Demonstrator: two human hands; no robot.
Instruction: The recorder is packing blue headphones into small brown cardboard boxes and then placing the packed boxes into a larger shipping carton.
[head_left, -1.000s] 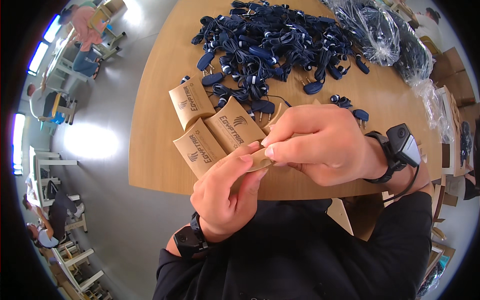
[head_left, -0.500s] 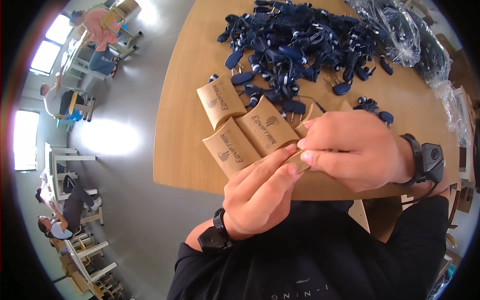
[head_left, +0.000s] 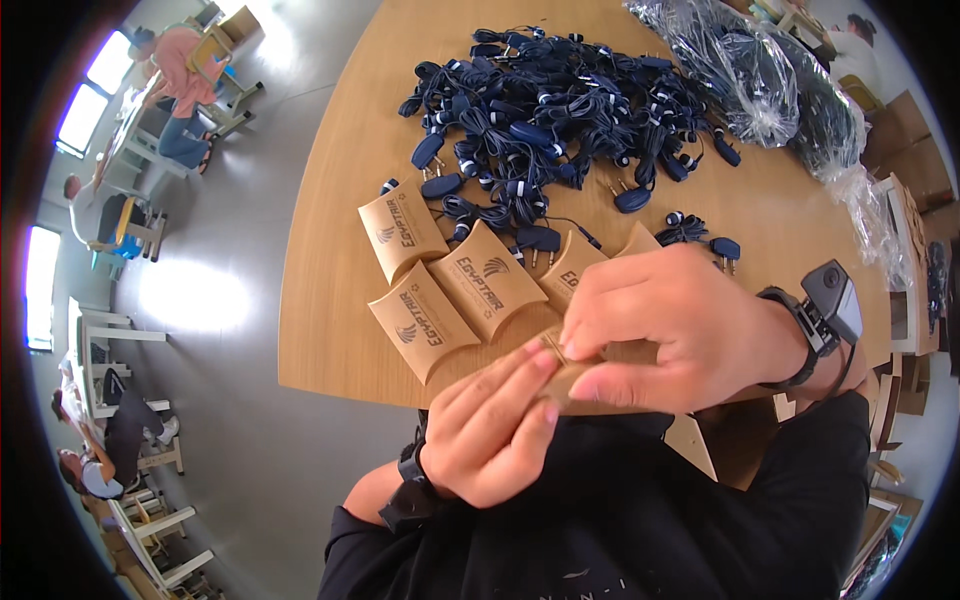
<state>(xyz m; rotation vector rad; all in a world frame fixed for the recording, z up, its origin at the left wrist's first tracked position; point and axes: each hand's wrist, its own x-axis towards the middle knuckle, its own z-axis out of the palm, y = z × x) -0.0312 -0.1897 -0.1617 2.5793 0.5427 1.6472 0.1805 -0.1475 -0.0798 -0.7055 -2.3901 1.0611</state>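
Both my hands meet over the table's front edge around a small brown cardboard pillow box (head_left: 566,378), mostly hidden by fingers. My left hand (head_left: 490,425) grips it from the near left side, fingertips pressed on the card. From the right, my right hand (head_left: 665,325) pinches its upper end, the thumb lower and a little apart from the index finger. Just beyond lie more printed pillow boxes: one at the back left (head_left: 403,228), one in the middle (head_left: 487,280), one at the front left (head_left: 422,322). Another box (head_left: 572,268) is partly covered by my right hand.
A heap of navy corded earphones (head_left: 560,110) with two-pin plugs spreads over the far part of the wooden table (head_left: 325,310). One loose coiled set (head_left: 682,228) lies beyond my right hand. Clear plastic bags (head_left: 745,85) sit at the back right. Several people work at desks further off.
The view has shifted, so the table's things appear lower and more to the left. My hands have drawn closer to my body with the box, and my right thumb has spread from the index finger.
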